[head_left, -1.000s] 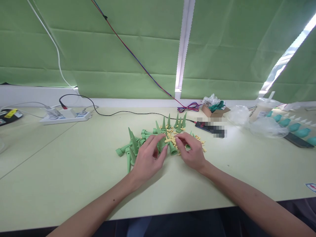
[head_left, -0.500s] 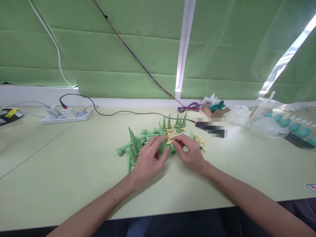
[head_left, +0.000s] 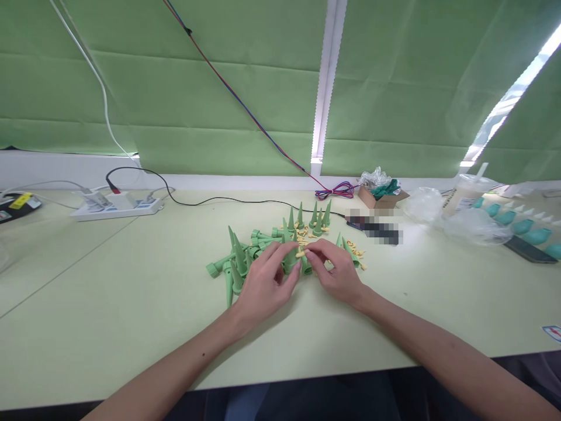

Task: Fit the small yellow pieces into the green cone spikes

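Note:
My left hand (head_left: 268,280) curls its fingers and thumb around an upright green plastic spike (head_left: 289,261). Against that spike's right side sits a small yellow plastic piece (head_left: 300,254), pinched between the thumb and fingertips of my right hand (head_left: 336,270). The left index fingertip lies close to the yellow piece. More green spikes (head_left: 239,257) stand and lie in a heap to the left, partly behind my left hand. Several others (head_left: 326,215) stand upright farther back. Loose yellow pieces (head_left: 356,250) are scattered behind and to the right of my right hand.
A blurred-out dark phone-like object (head_left: 372,227) lies behind the parts, with a black cable running to a power strip (head_left: 118,206). Toward the back right are a small cardboard box (head_left: 381,200), a drink cup (head_left: 464,196), plastic bags (head_left: 475,227) and teal pieces (head_left: 522,227).
The yellow piece has shifted very slightly against the green spike, with a small movement of my right fingers. My left hand has stayed in place.

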Demonstrator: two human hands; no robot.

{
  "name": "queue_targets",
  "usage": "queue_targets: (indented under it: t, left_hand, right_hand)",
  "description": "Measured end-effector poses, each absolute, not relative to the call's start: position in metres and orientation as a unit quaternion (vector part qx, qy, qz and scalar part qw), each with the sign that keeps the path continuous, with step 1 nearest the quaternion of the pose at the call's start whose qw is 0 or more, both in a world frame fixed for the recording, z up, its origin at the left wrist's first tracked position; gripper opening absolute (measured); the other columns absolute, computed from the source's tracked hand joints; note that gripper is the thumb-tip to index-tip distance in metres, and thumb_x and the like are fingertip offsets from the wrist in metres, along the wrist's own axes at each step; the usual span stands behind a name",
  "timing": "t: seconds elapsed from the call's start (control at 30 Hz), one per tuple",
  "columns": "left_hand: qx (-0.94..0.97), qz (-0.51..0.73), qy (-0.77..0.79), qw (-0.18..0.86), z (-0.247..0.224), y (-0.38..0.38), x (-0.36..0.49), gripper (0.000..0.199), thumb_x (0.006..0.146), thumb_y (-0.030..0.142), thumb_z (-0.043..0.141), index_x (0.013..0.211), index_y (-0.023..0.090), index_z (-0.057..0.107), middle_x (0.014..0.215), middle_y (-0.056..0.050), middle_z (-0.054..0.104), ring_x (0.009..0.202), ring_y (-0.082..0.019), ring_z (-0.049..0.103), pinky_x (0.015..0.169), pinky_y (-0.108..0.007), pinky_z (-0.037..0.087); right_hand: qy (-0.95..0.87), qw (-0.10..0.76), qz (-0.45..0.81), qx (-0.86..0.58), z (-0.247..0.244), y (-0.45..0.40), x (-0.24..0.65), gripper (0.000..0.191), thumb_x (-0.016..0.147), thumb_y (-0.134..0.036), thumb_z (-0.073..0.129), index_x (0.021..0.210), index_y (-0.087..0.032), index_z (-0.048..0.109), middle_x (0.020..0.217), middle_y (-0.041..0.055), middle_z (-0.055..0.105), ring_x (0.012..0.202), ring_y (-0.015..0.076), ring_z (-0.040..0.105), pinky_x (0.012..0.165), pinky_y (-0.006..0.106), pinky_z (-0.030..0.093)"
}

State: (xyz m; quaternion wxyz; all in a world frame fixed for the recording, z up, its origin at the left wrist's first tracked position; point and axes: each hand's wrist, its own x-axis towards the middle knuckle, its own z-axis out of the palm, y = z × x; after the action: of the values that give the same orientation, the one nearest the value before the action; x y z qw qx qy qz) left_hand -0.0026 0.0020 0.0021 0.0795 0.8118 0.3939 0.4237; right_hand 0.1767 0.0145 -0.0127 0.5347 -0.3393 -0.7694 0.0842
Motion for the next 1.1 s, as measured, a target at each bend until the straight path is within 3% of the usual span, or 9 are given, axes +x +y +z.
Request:
queue_targets:
  t: [0.87,1.1]
  left_hand:
    - [0.819,0.406,0.395,0.092,0.0012,0.0021,-0.0029,0.029,0.092,0.020,0.052,0.121,0.023,0.055,0.088,-0.001,0.058,0.055,-0.008,0.047,0.055,-0.022,0.044]
    - [0.803,0.415,0.417,0.094,0.0015,0.0023,-0.0031,0.028,0.092,0.022,0.053,0.120,0.022,0.056,0.092,-0.002,0.060,0.055,-0.007,0.048,0.057,-0.023,0.046]
  right_hand:
    - [-0.769,0.509,0.079,-0.379,-0.0140,0.0167,0.1771,0.026,0.099,-0.030,0.046,0.079,-0.019,0.058,0.064,0.0004,0.058,0.056,0.0119,0.050,0.054,0.024,0.042]
    - [-0.759,0.514,0.117,-0.383,-0.0131,0.0161,0.1787,0.018,0.097,-0.031,0.051,0.103,-0.019,0.063,0.086,0.0057,0.070,0.065,0.0134,0.061,0.054,0.024,0.048]
